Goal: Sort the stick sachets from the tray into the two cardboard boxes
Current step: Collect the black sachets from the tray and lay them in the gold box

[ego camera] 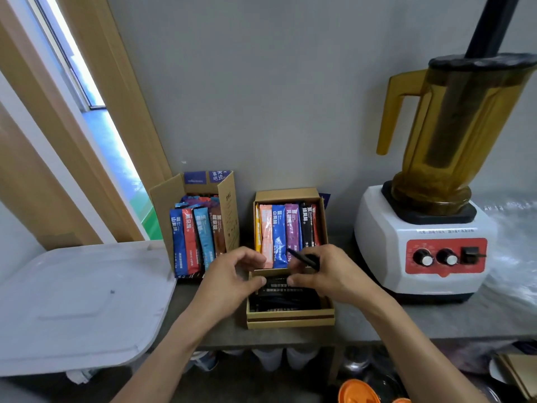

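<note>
A low cardboard tray [290, 320] at the counter's front holds several black stick sachets [286, 301]. Behind it an open cardboard box [287, 194] holds upright coloured sachets [279, 237]. To its left a second flapped cardboard box [162, 205] holds more coloured sachets [190, 242]. Both hands are over the back of the tray. My left hand [229, 277] and my right hand [328, 276] pinch the two ends of a black sachet [276, 283] with their thumbs. A slanting black sachet [303, 258] is also held in my right hand's fingers.
A white blender [424, 245] with an amber jug stands close to the right of the boxes. A white plastic lid [72, 301] lies at the left, overhanging the counter edge. The grey wall is directly behind the boxes. Cups and orange lids sit below the counter.
</note>
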Demonstrator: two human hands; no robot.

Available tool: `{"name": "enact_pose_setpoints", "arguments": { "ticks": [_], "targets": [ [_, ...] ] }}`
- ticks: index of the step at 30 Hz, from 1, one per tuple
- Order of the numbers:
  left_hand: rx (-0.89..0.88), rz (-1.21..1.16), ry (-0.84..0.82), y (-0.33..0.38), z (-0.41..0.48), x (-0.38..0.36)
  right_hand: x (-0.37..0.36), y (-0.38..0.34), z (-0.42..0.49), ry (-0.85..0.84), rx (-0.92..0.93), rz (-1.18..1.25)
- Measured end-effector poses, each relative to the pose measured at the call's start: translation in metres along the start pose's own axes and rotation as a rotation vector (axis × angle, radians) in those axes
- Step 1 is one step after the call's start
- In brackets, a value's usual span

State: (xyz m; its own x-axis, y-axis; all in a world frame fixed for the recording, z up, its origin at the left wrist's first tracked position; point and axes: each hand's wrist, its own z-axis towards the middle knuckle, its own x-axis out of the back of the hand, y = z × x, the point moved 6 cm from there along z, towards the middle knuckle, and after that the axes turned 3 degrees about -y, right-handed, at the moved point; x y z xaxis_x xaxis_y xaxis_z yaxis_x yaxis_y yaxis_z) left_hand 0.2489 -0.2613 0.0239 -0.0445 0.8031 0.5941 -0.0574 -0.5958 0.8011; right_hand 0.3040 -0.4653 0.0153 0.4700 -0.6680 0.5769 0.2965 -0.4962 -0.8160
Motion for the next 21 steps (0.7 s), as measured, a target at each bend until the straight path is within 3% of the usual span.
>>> {"name": "enact_pose_setpoints", "arguments": {
  "ticks": [4,9,12,15,19,21],
  "targets": [
    [-0.049,0.189,-0.121,-0.005,-0.004,-0.018,0.014,-0.001,0.0,0.159,-0.025,0.178],
    [-0.17,0.402,-0.168,-0.01,0.002,-0.028,0.018,0.001,-0.001,0.148,-0.159,0.501],
    [-0.243,0.425,-0.188,-0.003,0.002,-0.028,0.016,0.004,-0.003,0.083,-0.194,0.517],
    [-0.219,0.302,-0.169,0.001,0.004,-0.023,0.012,0.002,-0.002,0.018,-0.143,0.538],
    [-0.1,-0.08,0.025,0.011,0.013,-0.006,0.01,-0.002,-0.001,-0.012,-0.085,0.517],
    [-0.053,-0.22,0.016,0.019,0.017,-0.004,0.009,-0.003,-0.001,-0.015,-0.089,0.503]
  ]
}}
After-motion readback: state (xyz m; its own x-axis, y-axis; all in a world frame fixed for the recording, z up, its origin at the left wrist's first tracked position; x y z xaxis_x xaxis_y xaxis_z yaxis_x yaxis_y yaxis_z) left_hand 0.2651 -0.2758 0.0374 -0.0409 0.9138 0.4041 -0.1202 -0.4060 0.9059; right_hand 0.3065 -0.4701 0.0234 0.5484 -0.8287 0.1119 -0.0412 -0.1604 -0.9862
